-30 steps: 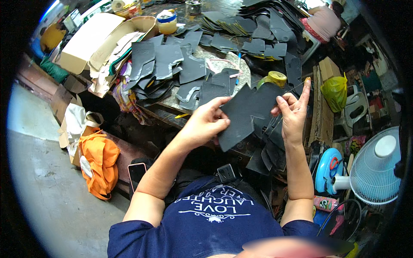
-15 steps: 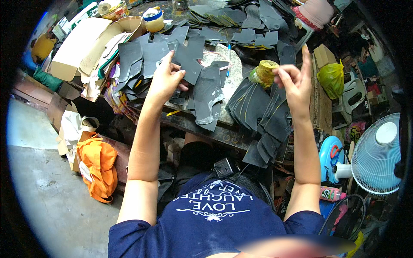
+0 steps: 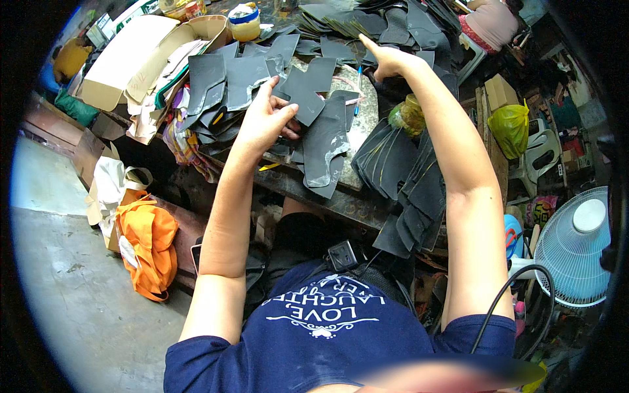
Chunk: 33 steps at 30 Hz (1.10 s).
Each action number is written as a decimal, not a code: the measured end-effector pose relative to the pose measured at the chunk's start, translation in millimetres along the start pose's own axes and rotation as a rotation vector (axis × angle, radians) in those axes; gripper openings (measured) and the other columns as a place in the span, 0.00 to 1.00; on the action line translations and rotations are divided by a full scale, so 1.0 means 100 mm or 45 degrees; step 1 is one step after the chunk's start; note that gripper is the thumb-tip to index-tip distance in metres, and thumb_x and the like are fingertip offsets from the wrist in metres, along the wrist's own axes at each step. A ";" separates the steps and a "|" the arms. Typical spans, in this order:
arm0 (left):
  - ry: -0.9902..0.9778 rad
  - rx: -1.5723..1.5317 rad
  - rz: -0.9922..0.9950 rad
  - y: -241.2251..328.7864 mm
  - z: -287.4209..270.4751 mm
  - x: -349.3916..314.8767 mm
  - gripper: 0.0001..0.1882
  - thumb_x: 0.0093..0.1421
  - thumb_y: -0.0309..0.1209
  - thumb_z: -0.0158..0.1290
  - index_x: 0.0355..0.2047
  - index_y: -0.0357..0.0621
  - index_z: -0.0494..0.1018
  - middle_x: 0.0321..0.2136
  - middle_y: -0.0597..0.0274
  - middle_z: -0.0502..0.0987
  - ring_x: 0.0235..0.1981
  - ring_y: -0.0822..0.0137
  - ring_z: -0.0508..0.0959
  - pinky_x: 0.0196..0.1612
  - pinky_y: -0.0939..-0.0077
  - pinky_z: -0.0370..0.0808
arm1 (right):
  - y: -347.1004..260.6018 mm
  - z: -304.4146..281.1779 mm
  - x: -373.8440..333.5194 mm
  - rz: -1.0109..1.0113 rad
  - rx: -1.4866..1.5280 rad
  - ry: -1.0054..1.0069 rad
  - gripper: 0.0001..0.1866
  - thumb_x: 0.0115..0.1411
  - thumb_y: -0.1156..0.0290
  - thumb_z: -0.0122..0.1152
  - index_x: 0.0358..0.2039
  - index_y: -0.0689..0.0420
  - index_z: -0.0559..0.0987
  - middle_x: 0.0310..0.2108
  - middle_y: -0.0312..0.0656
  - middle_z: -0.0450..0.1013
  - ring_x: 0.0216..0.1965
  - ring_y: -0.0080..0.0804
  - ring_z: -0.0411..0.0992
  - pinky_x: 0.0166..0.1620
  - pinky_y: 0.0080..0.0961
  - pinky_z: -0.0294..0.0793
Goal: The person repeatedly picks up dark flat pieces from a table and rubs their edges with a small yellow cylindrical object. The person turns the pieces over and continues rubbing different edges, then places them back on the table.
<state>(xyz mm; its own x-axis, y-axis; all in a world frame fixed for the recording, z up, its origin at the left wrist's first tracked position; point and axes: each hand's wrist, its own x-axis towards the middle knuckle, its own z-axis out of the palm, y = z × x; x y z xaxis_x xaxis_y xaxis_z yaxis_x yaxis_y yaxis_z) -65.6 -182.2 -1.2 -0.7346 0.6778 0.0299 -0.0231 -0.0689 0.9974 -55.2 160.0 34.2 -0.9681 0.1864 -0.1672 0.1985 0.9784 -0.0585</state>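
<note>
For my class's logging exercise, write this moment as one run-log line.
left hand: over black pieces | right hand: extended near far stack | fan: person's right

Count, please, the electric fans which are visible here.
1: a white, round-caged electric fan, near the right edge, below and right of the yellow-green plastic bag. Others may be hidden.

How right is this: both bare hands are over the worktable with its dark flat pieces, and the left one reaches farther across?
Not quite: the head view shows the right hand, not the left hand, reaching farther across the worktable. Both are indeed over it and its dark flat pieces.
</note>
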 end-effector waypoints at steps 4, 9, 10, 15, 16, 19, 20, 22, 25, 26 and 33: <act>0.008 0.066 -0.018 0.04 -0.01 -0.03 0.40 0.60 0.23 0.55 0.68 0.36 0.46 0.37 0.50 0.71 0.26 0.69 0.77 0.24 0.76 0.81 | 0.11 0.02 0.15 0.032 -0.190 0.020 0.56 0.47 0.83 0.61 0.71 0.39 0.44 0.41 0.61 0.76 0.41 0.53 0.76 0.43 0.42 0.75; -0.019 -0.031 0.005 0.06 -0.03 -0.10 0.38 0.60 0.22 0.54 0.67 0.36 0.48 0.38 0.50 0.70 0.27 0.69 0.78 0.25 0.75 0.81 | 0.50 -0.31 -0.02 -0.189 0.036 0.406 0.48 0.49 0.84 0.58 0.70 0.40 0.54 0.49 0.59 0.73 0.48 0.50 0.75 0.50 0.39 0.74; -0.012 -0.035 0.001 0.06 -0.03 -0.11 0.38 0.60 0.22 0.54 0.67 0.35 0.48 0.38 0.50 0.70 0.27 0.69 0.78 0.25 0.75 0.81 | 0.57 -0.39 -0.10 -0.175 0.118 0.455 0.48 0.50 0.82 0.60 0.69 0.38 0.55 0.53 0.55 0.73 0.51 0.43 0.74 0.54 0.34 0.73; -0.032 -0.019 -0.033 0.03 -0.03 -0.10 0.38 0.61 0.23 0.55 0.67 0.39 0.49 0.39 0.53 0.69 0.28 0.67 0.78 0.28 0.74 0.82 | 0.81 -0.51 -0.67 0.090 1.241 0.356 0.45 0.53 0.81 0.59 0.69 0.35 0.57 0.66 0.62 0.55 0.62 0.43 0.62 0.62 0.34 0.63; -0.043 -0.024 -0.021 0.02 -0.03 -0.10 0.37 0.60 0.23 0.55 0.67 0.38 0.49 0.39 0.53 0.69 0.28 0.68 0.79 0.28 0.74 0.82 | 0.82 -0.47 -0.74 0.134 1.244 0.427 0.45 0.53 0.81 0.59 0.70 0.37 0.57 0.65 0.67 0.53 0.62 0.44 0.62 0.62 0.34 0.62; -0.028 -0.010 -0.014 0.00 -0.01 -0.11 0.37 0.61 0.22 0.55 0.67 0.38 0.50 0.38 0.53 0.69 0.28 0.68 0.78 0.28 0.75 0.82 | 0.87 -0.39 -0.91 0.137 1.462 0.335 0.45 0.53 0.81 0.59 0.70 0.40 0.56 0.66 0.63 0.53 0.59 0.38 0.65 0.60 0.30 0.65; -0.022 -0.005 -0.024 0.00 -0.01 -0.11 0.37 0.61 0.22 0.54 0.67 0.38 0.50 0.38 0.53 0.69 0.28 0.68 0.78 0.28 0.75 0.82 | 0.87 -0.36 -0.93 0.166 1.445 0.385 0.46 0.53 0.81 0.59 0.70 0.42 0.55 0.65 0.59 0.56 0.56 0.35 0.67 0.59 0.28 0.67; -0.028 -0.005 -0.016 0.00 -0.01 -0.12 0.36 0.61 0.22 0.54 0.66 0.38 0.51 0.38 0.54 0.70 0.28 0.69 0.78 0.28 0.76 0.82 | 0.90 -0.32 -0.98 0.160 1.508 0.378 0.45 0.53 0.81 0.60 0.70 0.43 0.55 0.64 0.57 0.57 0.55 0.35 0.68 0.59 0.28 0.67; -0.027 0.006 -0.022 0.01 -0.01 -0.13 0.36 0.61 0.22 0.54 0.66 0.38 0.51 0.38 0.54 0.70 0.28 0.69 0.78 0.28 0.76 0.81 | 0.92 -0.28 -1.00 0.162 1.568 0.362 0.45 0.53 0.80 0.60 0.70 0.44 0.55 0.62 0.52 0.62 0.53 0.35 0.70 0.58 0.28 0.69; -0.028 0.002 -0.016 0.02 -0.01 -0.13 0.36 0.61 0.22 0.54 0.66 0.38 0.51 0.38 0.54 0.70 0.28 0.69 0.78 0.28 0.76 0.81 | 0.92 -0.27 -1.00 0.161 1.557 0.385 0.45 0.53 0.80 0.60 0.70 0.45 0.56 0.62 0.51 0.62 0.53 0.35 0.70 0.58 0.28 0.69; -0.007 0.018 -0.017 0.03 0.02 -0.15 0.34 0.60 0.21 0.54 0.66 0.37 0.54 0.38 0.54 0.70 0.27 0.70 0.78 0.27 0.77 0.81 | 0.91 -0.28 -0.93 0.195 1.622 0.606 0.43 0.55 0.81 0.58 0.70 0.50 0.55 0.59 0.47 0.66 0.53 0.33 0.71 0.57 0.29 0.70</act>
<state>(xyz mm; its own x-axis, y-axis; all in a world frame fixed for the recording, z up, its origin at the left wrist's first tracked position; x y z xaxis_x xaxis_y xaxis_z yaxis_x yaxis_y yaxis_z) -53.4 -191.4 1.1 -0.7303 0.6829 0.0172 -0.0229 -0.0497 0.9985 48.9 233.9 71.8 -0.8312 0.5498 0.0823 0.0587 0.2339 -0.9705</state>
